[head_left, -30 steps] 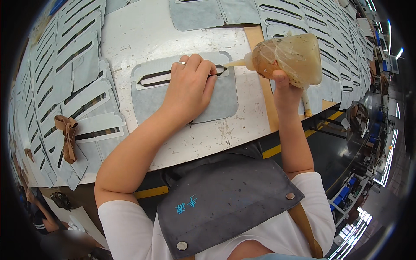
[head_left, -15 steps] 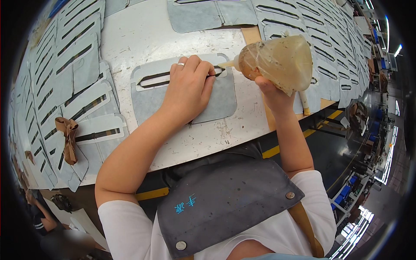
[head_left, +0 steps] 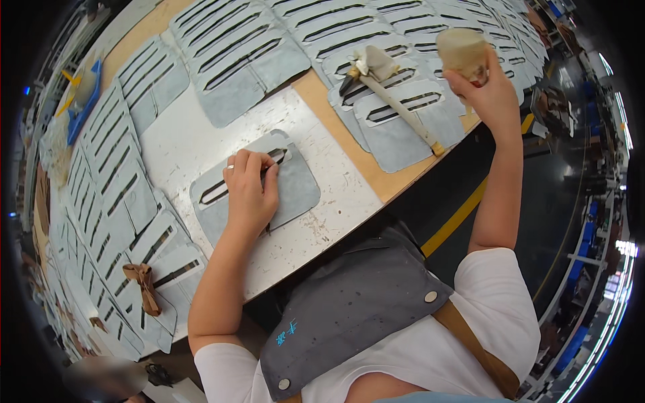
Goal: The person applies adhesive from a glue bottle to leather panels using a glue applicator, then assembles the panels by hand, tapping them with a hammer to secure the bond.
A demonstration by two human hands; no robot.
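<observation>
Apparently steadying | left hand (head_left: 252,185) bent on grey panel (head_left: 297,187), pinch unclear | right hand (head_left: 496,99) fingers gripping bottle (head_left: 460,50), held clear

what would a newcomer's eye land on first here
Probably the cloudy bottle held in the right hand, at the upper right. Next, the left hand on a grey slotted panel, just left of centre, with rows of similar panels spread beyond it and to its left.

- My bare, ringed left hand (head_left: 252,191): low, palm down, fingers bent.
- My bare left forearm (head_left: 225,285): slants inward from a bent elbow.
- My bare right hand (head_left: 496,97): raised higher, thumb and fingers gripping.
- My bare right forearm (head_left: 498,188): nearly vertical in view.
</observation>
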